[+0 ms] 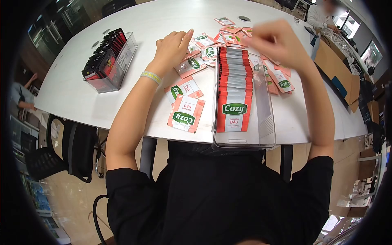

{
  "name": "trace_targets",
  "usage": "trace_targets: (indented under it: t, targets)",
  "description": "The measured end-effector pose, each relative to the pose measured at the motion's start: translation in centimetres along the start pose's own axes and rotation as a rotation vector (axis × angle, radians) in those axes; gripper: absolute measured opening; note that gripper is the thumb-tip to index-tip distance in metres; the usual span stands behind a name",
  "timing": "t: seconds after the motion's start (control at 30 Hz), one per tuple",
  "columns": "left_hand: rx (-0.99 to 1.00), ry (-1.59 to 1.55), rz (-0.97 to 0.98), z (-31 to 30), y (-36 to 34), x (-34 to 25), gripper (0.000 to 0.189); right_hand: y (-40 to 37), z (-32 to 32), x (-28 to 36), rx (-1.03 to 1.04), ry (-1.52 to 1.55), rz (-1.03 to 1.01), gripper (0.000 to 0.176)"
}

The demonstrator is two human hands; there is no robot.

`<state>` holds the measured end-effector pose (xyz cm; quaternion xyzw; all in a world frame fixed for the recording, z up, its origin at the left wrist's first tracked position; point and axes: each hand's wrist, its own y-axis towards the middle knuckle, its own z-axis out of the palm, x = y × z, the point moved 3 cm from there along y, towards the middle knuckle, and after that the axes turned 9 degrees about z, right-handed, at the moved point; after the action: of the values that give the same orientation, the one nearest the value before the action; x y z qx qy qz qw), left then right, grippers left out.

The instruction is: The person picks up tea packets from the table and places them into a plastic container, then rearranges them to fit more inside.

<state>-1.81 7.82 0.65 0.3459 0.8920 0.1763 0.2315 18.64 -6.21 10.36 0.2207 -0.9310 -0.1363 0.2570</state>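
Observation:
My left hand [172, 50], with a yellow-grey wristband, is over the left side of a loose pile of pink Cozy tea sachets [192, 65]. Its fingers are apart, and nothing shows in them. My right hand [279, 45] is raised over the pile's right side, beyond the clear plastic box, its curled fingers smeared by motion. In the box [265, 122] a row of red and white Cozy sachets [234, 110] stands packed along the left, with a bare strip to the right. Two pink sachets [186, 113] lie flat left of the box.
Further left on the white table [81, 45] stands another clear box [118, 79], full of black and red sachets. An opened cardboard box [337, 69] and white cables are at the right edge. A person [322, 18] sits at the far right; another person [20, 96] is at the far left.

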Motion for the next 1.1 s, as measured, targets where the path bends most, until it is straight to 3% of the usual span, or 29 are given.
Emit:
trace_targets:
  t: [0.03,0.1,0.17,0.27,0.33,0.43,0.5,0.57,0.6,0.67,0.7,0.77,0.9,0.97,1.03,1.1]
  targets:
    - [0.002,0.006,0.002,0.0,0.0,0.0,0.052,1.7,-0.5,-1.8,-0.122,-0.001,0.104,0.031]
    - [0.002,0.017,0.007,-0.1,-0.2,-0.4,0.052,5.1,1.0,-7.0,-0.138,0.13,0.18,0.025]
    - [-0.059,0.089,0.122,-0.3,-0.6,-0.9,0.052,7.8,4.3,-11.5,-0.113,0.134,0.188,0.023]
    - [-0.113,0.07,0.141,0.4,-0.8,0.1,0.05,9.2,8.7,-15.9,-0.124,0.137,0.188,0.025]
    - [-0.109,0.054,0.174,-0.1,-1.0,-0.3,0.05,8.2,9.7,-16.2,-0.131,-0.325,0.307,0.036]
    - [-0.003,0.022,0.029,-0.5,-0.1,-0.1,0.051,7.6,8.4,-16.6,-0.039,-0.279,0.479,0.043]
    - [0.018,0.018,0.012,-0.3,-0.2,-0.4,0.051,6.7,8.2,-16.8,-0.081,-0.305,0.473,0.045]
    - [-0.03,0.003,0.055,0.0,-0.3,-0.8,0.05,6.5,8.3,-17.2,-0.171,-0.268,0.226,0.046]
    - [-0.03,0.006,0.058,0.4,-0.4,-0.8,0.05,6.7,7.9,-17.2,-0.175,-0.267,0.226,0.046]
    - [-0.01,-0.012,0.132,1.2,-0.3,-0.9,0.048,7.2,7.8,-18.3,0.172,-0.381,0.561,0.046]
    - [-0.012,-0.004,0.14,1.3,-0.3,-1.1,0.048,7.2,7.5,-18.2,0.16,-0.378,0.559,0.046]
    - [0.004,-0.028,0.223,1.7,-0.7,-1.6,0.046,6.8,7.4,-18.5,0.275,-0.061,0.703,0.048]
    - [0.045,-0.108,0.197,2.9,-0.6,-1.2,0.045,6.6,7.2,-17.6,0.2,-0.117,0.571,0.053]
    - [0.068,-0.135,0.202,3.0,-0.6,-1.2,0.045,5.5,6.5,-14.8,0.125,-0.099,0.736,0.053]
    - [0.09,-0.162,0.205,3.3,-0.8,-1.3,0.045,5.4,6.0,-14.1,0.189,-0.183,0.75,0.057]
    - [0.087,-0.14,0.226,3.3,-0.8,-1.5,0.046,5.0,6.0,-13.5,0.327,-0.035,0.834,0.053]
